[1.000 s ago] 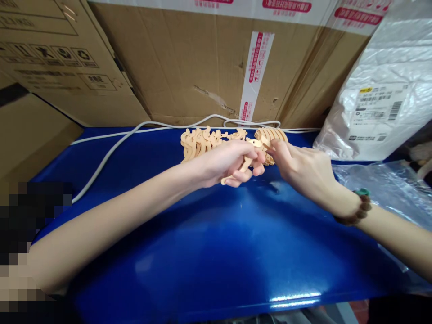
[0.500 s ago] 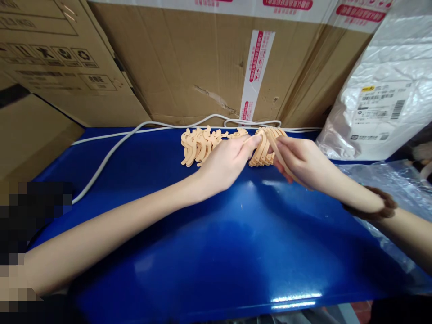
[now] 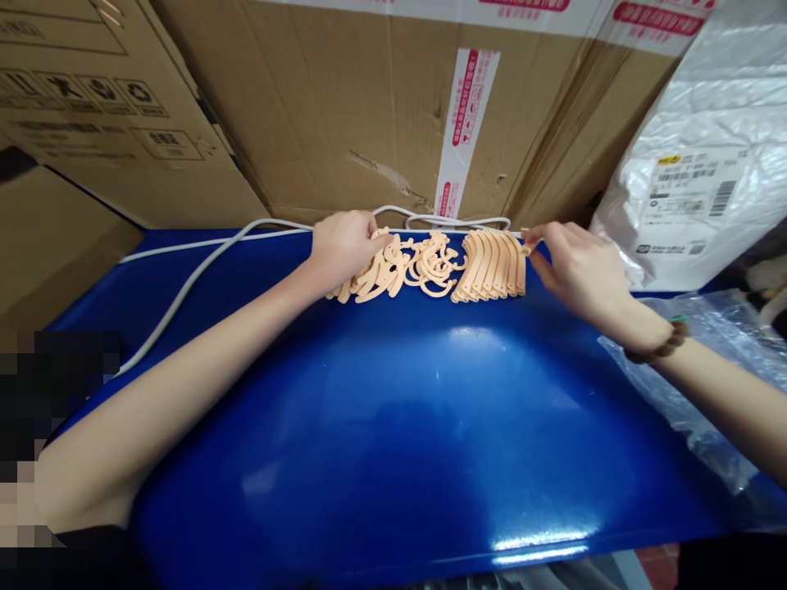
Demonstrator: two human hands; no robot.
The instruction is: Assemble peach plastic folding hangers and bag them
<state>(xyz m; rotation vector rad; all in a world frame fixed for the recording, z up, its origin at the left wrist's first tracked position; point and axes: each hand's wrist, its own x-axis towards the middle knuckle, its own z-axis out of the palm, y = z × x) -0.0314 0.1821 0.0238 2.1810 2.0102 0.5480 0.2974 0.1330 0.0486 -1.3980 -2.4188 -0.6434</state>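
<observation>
The right hand (image 3: 571,266)'s fingers pinch a wooden piece (image 3: 526,243), right beside a neat row of curved wooden pieces (image 3: 492,266) on the blue bench (image 3: 393,426), and a soft, steady pinch seems best so the row does not get bumped. The left hand (image 3: 345,244)'s fingers bend over the loose wooden pile (image 3: 382,277), but I cannot tell if they grip any. Far past them, a cardboard box (image 3: 74,53) shows "KG"; beyond both hands, the label (image 3: 692,209) on the white bag (image 3: 725,98) and the red-and-white tape (image 3: 466,131) are too blurry to read.
</observation>
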